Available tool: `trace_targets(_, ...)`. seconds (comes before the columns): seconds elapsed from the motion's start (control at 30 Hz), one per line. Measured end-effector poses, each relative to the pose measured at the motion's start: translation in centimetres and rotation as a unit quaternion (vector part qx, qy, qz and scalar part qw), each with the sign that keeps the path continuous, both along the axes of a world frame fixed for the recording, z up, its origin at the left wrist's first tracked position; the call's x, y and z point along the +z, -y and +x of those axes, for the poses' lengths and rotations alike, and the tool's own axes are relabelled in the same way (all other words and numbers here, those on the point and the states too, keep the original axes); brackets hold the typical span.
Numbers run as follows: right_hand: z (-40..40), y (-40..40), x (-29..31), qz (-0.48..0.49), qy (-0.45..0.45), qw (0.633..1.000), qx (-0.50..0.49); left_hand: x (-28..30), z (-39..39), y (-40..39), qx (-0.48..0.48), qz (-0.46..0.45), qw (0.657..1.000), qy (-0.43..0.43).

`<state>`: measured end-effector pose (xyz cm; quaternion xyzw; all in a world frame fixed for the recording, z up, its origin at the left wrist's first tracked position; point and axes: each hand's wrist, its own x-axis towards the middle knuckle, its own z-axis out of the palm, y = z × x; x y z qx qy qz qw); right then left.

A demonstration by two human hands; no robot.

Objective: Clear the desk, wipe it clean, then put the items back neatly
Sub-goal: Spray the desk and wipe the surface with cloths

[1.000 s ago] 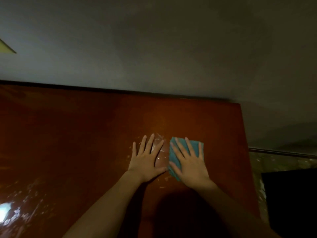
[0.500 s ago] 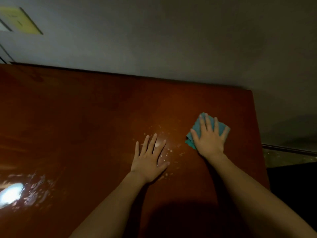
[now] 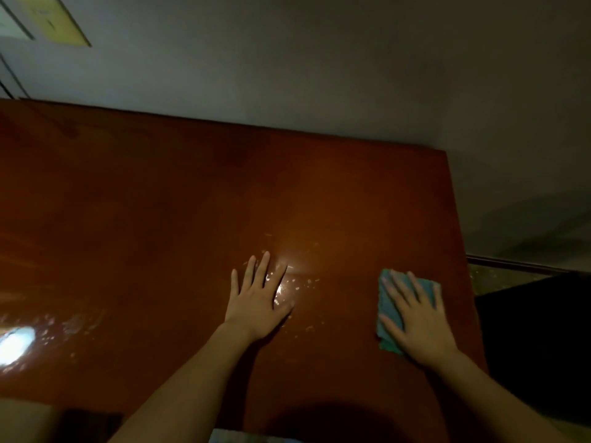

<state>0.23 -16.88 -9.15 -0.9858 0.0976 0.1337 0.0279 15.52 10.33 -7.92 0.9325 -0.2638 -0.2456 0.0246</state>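
Observation:
A reddish-brown wooden desk [image 3: 160, 203] fills the view, its top bare and glossy with wet streaks. A folded teal cloth [image 3: 388, 306] lies near the desk's right edge. My right hand [image 3: 419, 318] presses flat on the cloth with straight, spread fingers. My left hand [image 3: 257, 298] rests flat on the desk near the middle, fingers straight, beside small pale specks and a bright glare spot.
A grey wall [image 3: 319, 59] runs behind the desk, with a yellow sheet [image 3: 60, 24] at the upper left. The desk's right edge drops to a speckled floor [image 3: 499, 278] and a dark object [image 3: 537, 346]. Bright glare [image 3: 14, 345] marks the wet left part.
My right hand has slid the cloth from beside my left hand out to the right, then back toward me along the right edge. My left hand has stayed flat in place.

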Motion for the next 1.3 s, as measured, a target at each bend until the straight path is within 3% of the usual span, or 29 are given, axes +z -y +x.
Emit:
trace_targets(0.13, 4.5, -2.6, -0.2, 0.024, 0.025, 0.972, -0.231, 0.3, -2.3, -1.6, 0.013, -0.002, 1.000, -0.005)
trace_targets(0.2, 6.6, -4.9, 0.1, 0.039, 0.024, 0.963, -0.265, 0.3, -3.6, -2.7, 0.014, -0.006, 1.000, -0.001)
trace_targets(0.33, 6.7, -10.7, 0.0, 0.035, 0.012, 0.984, -0.174, 0.3, -6.0, -5.6, 0.009, 0.005, 1.000, 0.002)
trace_targets(0.5, -0.4, -16.7, -0.6, 0.016, 0.018, 0.998, 0.060, 0.2, -7.5, -6.4, 0.028, 0.007, 0.999, -0.013)
trace_targets(0.63, -7.0, -13.7, -0.7, 0.009, -0.038, 0.995, 0.090, 0.4, -8.5, -5.8, 0.035, 0.012, 0.999, -0.021)
trace_targets(0.77, -8.9, -8.5, -0.2, 0.000, -0.008, 1.000, -0.005, 1.0, -10.5, -5.3, 0.016, 0.015, 0.999, -0.025)
trace_targets(0.93, -3.3, -9.1, -0.3, 0.033, 0.026, 0.971, -0.235, 0.8, -10.9, -5.0, 0.017, 0.014, 1.000, -0.014)
trace_targets(1.0, -1.7, -11.1, -0.5, 0.033, 0.030, 0.978, -0.206, 0.4, -10.9, -4.8, 0.020, 0.013, 1.000, -0.008)
trace_targets(1.07, -2.1, -12.8, -0.9, 0.021, 0.033, 0.993, -0.111, 0.2, -11.0, -4.6, 0.017, 0.010, 1.000, -0.001)
trace_targets(1.2, -7.6, -12.5, -1.1, 0.014, 0.019, 0.999, 0.047, 0.3, -10.6, -2.8, -0.014, 0.008, 1.000, 0.008)
trace_targets(1.3, -11.9, -8.4, -1.2, 0.016, 0.003, 0.998, 0.053, 0.5, -10.5, -0.1, -0.065, 0.007, 0.998, 0.005)
